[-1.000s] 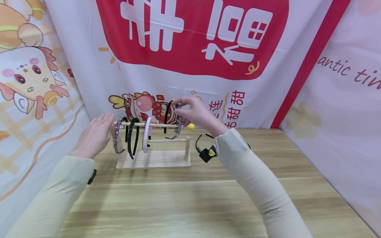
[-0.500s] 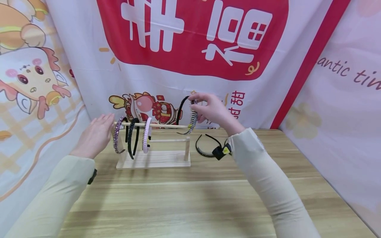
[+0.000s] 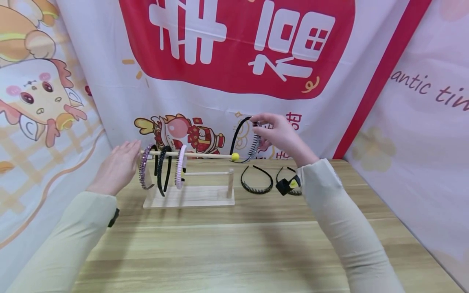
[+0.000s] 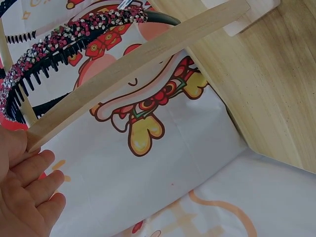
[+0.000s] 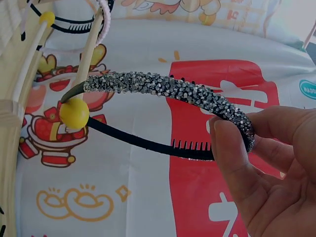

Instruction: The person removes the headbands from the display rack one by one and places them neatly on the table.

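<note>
My right hand (image 3: 276,132) pinches a silver glitter headband (image 5: 163,86) between thumb and fingers. Its two open ends point toward the yellow ball (image 3: 235,157) tipping the upper rod (image 3: 209,155) of a wooden headband rack. In the right wrist view one end passes close behind the ball. Along that rod hang a purple-pink glitter headband (image 3: 143,171), a black one (image 3: 159,175) and a pale pink one (image 3: 179,167). With fingers extended, my left hand (image 3: 119,165) touches the rack's left side; the left wrist view has it against the top of the wooden upright (image 4: 138,66).
Right of the rack's base (image 3: 190,199), a black toothed headband (image 3: 256,190) lies on the table (image 3: 205,252). Beside it is another with a black-and-yellow ornament (image 3: 283,187), partly behind my right sleeve. A lower rod (image 3: 207,173) runs under the upper one. Printed cloth hangs behind and at both sides.
My right hand has moved right along the upper rod with the silver glitter headband, out to the yellow ball. The headbands on the table have come into fuller view. My left hand has stayed put.
</note>
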Motion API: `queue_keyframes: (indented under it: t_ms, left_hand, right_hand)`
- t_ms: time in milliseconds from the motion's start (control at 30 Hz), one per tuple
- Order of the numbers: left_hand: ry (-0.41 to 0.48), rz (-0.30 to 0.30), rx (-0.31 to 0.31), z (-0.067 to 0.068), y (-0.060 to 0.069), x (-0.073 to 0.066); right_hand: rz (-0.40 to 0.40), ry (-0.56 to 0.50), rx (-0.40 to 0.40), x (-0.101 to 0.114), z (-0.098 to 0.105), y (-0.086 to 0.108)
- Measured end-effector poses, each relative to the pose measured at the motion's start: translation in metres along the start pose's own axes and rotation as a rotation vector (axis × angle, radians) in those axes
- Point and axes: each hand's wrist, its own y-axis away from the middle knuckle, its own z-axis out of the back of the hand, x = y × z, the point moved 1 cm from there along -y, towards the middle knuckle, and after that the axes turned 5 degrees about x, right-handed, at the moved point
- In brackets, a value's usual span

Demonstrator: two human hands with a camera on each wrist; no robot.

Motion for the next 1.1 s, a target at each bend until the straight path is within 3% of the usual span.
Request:
queue_keyframes:
  t_ms: [333, 900, 1100]
  left_hand:
    - [0.0, 0.003, 0.001, -0.001, -0.001, 0.001]
    - [0.0, 0.002, 0.004, -0.002, 0.0, 0.001]
    - [-0.001, 0.006, 0.006, -0.002, -0.001, 0.001]
  right_hand:
    - [-0.053, 0.047, -0.033, -0.009, 0.019, 0.01]
    - [-0.125, -0.009, -0.147, -0.042, 0.067, 0.024]
    - [-0.157, -0.024, -0.155, -0.057, 0.079, 0.03]
